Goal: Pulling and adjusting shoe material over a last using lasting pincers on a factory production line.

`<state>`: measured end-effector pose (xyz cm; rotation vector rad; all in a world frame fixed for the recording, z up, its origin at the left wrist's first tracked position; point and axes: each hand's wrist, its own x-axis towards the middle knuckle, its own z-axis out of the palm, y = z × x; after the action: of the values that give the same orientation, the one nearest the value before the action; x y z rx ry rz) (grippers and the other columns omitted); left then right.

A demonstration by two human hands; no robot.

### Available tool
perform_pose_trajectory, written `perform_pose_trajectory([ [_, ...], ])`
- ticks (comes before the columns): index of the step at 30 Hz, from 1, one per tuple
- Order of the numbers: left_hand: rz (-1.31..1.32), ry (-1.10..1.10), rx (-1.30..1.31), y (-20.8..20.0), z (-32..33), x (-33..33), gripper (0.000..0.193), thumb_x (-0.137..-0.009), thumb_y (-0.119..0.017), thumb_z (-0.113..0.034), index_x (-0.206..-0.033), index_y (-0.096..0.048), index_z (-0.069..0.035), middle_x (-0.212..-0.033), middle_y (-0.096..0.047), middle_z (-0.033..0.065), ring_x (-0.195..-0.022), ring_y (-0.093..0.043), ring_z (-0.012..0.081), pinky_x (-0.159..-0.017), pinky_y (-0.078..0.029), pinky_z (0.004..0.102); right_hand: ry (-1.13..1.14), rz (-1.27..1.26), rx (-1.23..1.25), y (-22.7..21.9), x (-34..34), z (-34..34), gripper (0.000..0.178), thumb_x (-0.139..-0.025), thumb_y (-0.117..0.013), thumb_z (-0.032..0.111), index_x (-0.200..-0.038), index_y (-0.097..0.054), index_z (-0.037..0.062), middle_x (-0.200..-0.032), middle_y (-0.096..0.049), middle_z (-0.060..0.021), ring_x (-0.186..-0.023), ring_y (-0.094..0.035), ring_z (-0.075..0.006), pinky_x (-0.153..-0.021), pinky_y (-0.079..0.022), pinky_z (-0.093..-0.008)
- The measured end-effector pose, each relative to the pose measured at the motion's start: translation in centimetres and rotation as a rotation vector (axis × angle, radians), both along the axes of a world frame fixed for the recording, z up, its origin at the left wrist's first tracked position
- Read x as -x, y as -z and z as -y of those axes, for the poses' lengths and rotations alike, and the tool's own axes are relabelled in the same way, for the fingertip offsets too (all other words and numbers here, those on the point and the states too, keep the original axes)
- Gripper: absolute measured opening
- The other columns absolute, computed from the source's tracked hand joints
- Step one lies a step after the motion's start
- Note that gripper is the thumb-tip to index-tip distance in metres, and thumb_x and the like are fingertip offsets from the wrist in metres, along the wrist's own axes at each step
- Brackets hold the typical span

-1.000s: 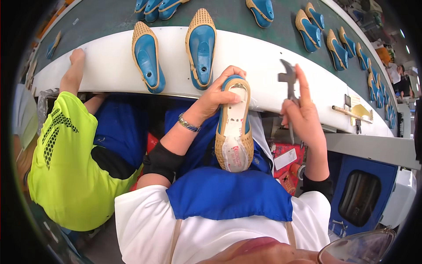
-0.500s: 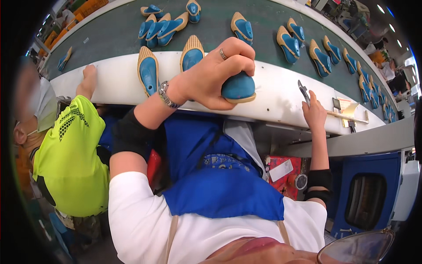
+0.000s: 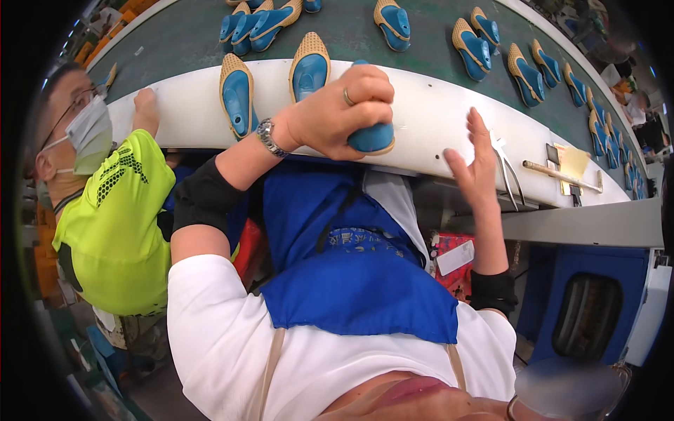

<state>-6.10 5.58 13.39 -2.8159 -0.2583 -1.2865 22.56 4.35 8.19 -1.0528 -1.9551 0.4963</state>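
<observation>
My left hand (image 3: 344,112) is wrapped round a blue shoe last (image 3: 373,139); its rounded heel end with a tan edge shows below my fingers, and most of the rest is hidden. My right hand (image 3: 479,165) is raised above the bench edge, fingers apart, holding nothing. Beside it on the bench lie pliers (image 3: 504,165) with spread handles. Left of my left hand, two woven tan shoes on blue lasts stand with toes pointing away: one shoe (image 3: 237,98) farther left and another shoe (image 3: 309,70) close to my wrist.
Along the white bench (image 3: 414,105) runs a green conveyor belt (image 3: 442,28) carrying several similar shoes (image 3: 526,76). A hammer (image 3: 558,174) lies at the right over a yellowish pad. At my left sits a masked co-worker in a lime shirt (image 3: 116,238). A blue machine cabinet (image 3: 590,309) stands at the right.
My right hand has let go of the pliers, which now lie on the bench, and its fingers have opened. My left hand still grips the shoe last, slightly lower. The co-worker's head has turned.
</observation>
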Motion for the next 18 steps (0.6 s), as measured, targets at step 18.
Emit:
perform_pose_trajectory([
  [18,0.319,-1.248,0.501,-0.1,-13.2,25.1,0.069,-0.07,-0.07,-0.05,-0.119,-0.057,-0.004,-0.114,-0.061,0.0166,-0.107,-0.058,0.0285,-0.089,-0.046,0.0355,-0.086,-0.212,0.16,4.5,16.6,0.5,0.077,-0.077,-0.064,0.016,-0.138,-0.024,-0.008,-0.125,-0.049,-0.0275,-0.114,-0.053,-0.0332,-0.094,-0.042,-0.0344],
])
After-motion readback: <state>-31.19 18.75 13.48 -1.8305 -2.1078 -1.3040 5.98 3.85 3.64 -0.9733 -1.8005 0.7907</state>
